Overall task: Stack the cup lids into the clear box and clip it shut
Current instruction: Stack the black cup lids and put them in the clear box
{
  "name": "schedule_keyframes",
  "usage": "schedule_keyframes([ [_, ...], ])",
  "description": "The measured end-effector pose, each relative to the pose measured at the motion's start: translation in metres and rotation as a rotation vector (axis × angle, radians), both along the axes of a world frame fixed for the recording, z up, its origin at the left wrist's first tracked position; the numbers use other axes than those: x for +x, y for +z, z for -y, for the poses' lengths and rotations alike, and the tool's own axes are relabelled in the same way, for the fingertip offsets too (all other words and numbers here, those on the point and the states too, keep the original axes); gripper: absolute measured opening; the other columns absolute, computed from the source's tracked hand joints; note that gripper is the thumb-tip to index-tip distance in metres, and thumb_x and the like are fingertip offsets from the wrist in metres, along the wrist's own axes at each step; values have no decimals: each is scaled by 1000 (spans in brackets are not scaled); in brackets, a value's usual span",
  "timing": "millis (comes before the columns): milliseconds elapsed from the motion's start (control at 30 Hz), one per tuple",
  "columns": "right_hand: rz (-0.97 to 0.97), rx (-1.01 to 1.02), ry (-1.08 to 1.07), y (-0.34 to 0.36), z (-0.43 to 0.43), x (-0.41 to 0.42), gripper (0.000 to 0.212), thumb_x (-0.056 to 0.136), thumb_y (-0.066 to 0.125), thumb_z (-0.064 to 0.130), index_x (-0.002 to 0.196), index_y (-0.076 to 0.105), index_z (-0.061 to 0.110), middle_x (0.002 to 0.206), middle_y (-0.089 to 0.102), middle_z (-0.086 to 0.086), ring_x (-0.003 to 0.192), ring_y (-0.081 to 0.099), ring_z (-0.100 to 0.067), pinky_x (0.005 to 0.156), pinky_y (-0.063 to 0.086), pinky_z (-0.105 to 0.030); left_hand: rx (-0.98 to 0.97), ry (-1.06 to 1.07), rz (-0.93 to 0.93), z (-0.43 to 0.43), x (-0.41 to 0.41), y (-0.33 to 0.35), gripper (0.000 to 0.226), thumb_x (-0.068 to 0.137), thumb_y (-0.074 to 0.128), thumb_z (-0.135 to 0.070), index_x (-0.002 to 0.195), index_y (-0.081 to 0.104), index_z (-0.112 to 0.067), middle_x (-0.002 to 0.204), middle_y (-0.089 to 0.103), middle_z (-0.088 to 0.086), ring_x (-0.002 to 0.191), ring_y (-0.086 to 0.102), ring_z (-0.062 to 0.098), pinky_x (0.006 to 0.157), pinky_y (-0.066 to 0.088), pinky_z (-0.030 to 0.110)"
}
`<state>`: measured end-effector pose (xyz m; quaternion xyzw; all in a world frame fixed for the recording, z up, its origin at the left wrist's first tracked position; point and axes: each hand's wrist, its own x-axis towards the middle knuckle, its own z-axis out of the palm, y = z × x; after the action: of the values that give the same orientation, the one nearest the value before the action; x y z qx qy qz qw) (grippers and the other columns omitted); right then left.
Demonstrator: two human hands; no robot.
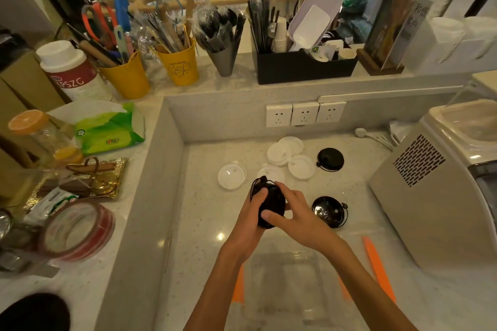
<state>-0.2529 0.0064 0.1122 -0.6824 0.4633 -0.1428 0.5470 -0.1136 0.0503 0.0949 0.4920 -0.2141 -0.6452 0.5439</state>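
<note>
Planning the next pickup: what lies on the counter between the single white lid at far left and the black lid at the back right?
In the head view, between the lone white lid and the black lid lies a cluster of four white lids; nothing else.

Glossy speckled stone counter [209, 250]; shiny black [330, 211] and white plastic lids [231, 176].

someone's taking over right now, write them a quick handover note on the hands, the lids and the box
Left hand and right hand: both clasp a stack of black lids above the counter.
Loose on the counter: five white lids, one black lid at the back, another black lid by the right hand.
Clear box sits open below the forearms and looks empty; orange clips unfastened.
Left: load every lid, then lid and clip the box.
</note>
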Motion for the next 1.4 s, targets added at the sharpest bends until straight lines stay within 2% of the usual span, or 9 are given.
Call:
schedule_keyframes([
  [167,1,-1,-22,7,0,0,89,82,72,42,154,20,34,137,37,8,125,45,-8,94,43,-17,-8,-33,-44,-5,2,3,51,93,60,-46,139,58,-26,135,68,8,123,66,23,90,59,36],
  [567,-64,-240,263,25,11,12,86,84,70,33,154,20,34,150,36,16,132,39,-4,105,38,-20,-37,-18,-58,-6,15,10,55,89,57,-66,136,62,-38,135,69,-2,126,64,16,101,56,45],
  [667,4,-153,269,31,19,13,80,83,68,51,148,22,52,145,36,30,126,38,10,102,38,-16,-51,55,-143,-4,16,10,30,92,67,-46,120,74,-36,127,73,4,119,69,21,89,60,43],
  [767,75,-85,-22,20,45,5,66,77,58,73,137,42,52,135,58,17,116,56,2,96,48,-27,6,136,-287,-4,16,6,28,92,72,-32,119,75,-23,133,66,14,124,63,33,85,60,53],
  [867,-282,-160,-201,-19,83,-18,58,88,59,54,139,48,28,134,61,-3,116,60,-19,95,48,-36,51,153,-330,-9,15,5,39,90,74,-30,127,68,-17,140,58,18,128,57,37,86,59,56],
  [967,-787,-88,21,-65,95,-44,75,89,59,52,150,32,19,151,42,-12,135,43,-34,110,36,-45,75,152,-354,-14,15,4,44,89,74,-30,130,65,-14,142,57,20,130,56,39,88,58,58],
  [1100,-1002,-111,117,-102,86,-66,81,85,62,50,151,23,26,150,36,-9,133,40,-35,106,39,-48,68,142,-376,-17,17,2,53,92,71,-29,140,57,-10,146,52,25,135,51,44,93,55,61],
  [1267,-653,-117,-193,-94,92,-64,47,95,55,14,140,46,20,135,57,-11,118,56,-31,98,47,-41,76,180,-378,-20,24,-1,51,91,73,-28,137,59,-11,144,55,24,133,52,43,91,56,61],
  [1400,-141,81,-54,-34,83,-46,38,85,74,26,120,60,31,124,61,0,112,60,-24,92,55,-36,79,173,-242,-18,24,-1,47,88,75,-31,131,62,-19,136,60,15,127,56,35,90,59,57],
])
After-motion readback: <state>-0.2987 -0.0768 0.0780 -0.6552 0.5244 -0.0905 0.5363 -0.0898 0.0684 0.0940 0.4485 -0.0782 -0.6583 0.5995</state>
